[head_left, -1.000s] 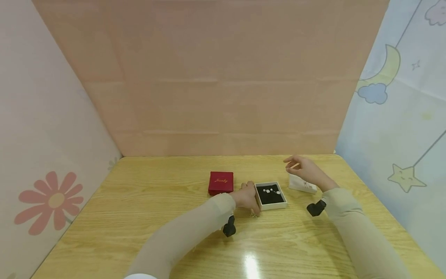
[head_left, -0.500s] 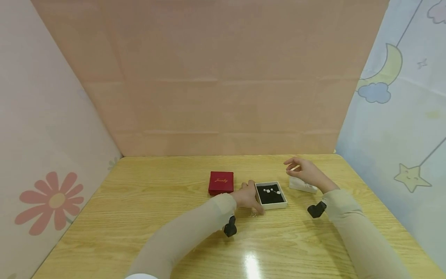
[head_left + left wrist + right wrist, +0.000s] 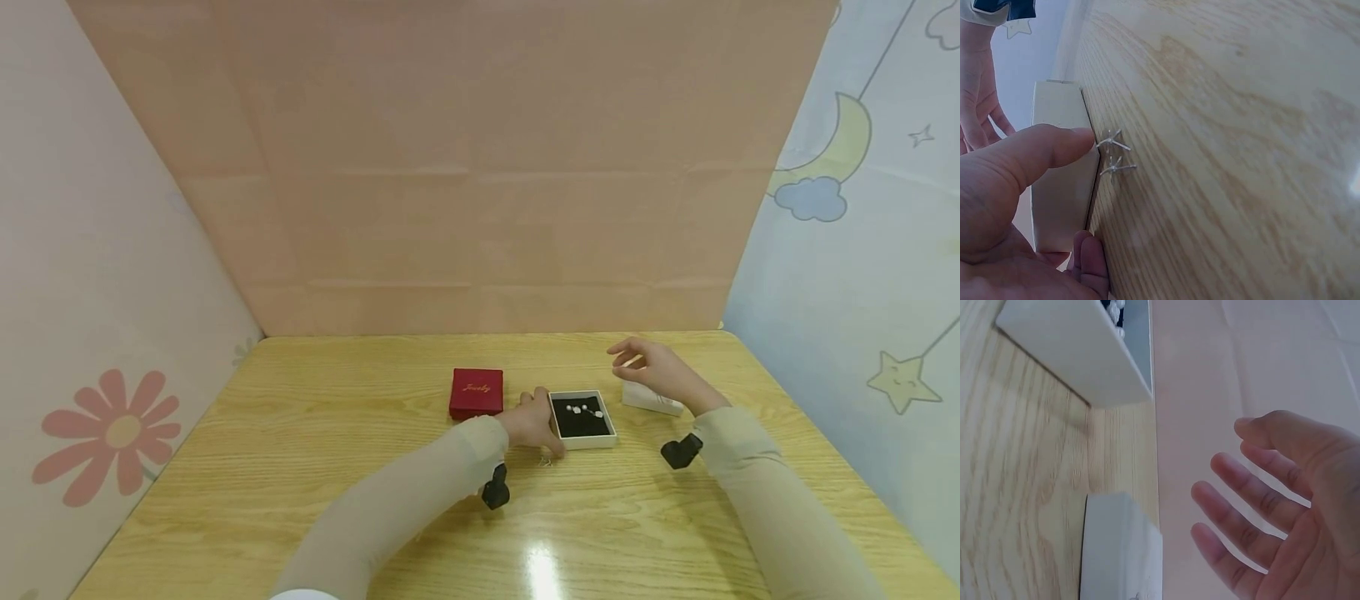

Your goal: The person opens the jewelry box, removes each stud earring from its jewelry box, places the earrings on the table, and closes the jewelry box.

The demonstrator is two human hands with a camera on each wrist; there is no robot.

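Observation:
An uncovered white jewelry box (image 3: 592,443) stands on the table, its black foam insert (image 3: 583,427) holding several small white, pearl-like ornaments. My left hand (image 3: 531,423) grips the box at its left side. In the left wrist view the thumb (image 3: 1063,145) presses one wall, with fingertips low at the box's end. Two tiny silvery star-like pieces (image 3: 1114,167) with thin pins lie on the wood beside the thumb. My right hand (image 3: 654,368) hovers with loosely bent fingers and holds nothing. Partly behind it is a white box lid (image 3: 651,398), also seen in the right wrist view.
A closed red jewelry box (image 3: 477,392) with gold lettering stands behind the left wrist. A plain pinkish-orange cloth (image 3: 480,208) backs the wooden table (image 3: 337,400), and patterned cloths hang at both sides.
My left thumb has slid slightly right along the front of the white box, then a little back. My right hand stays nearly still. The right-hand cloth has drifted slightly.

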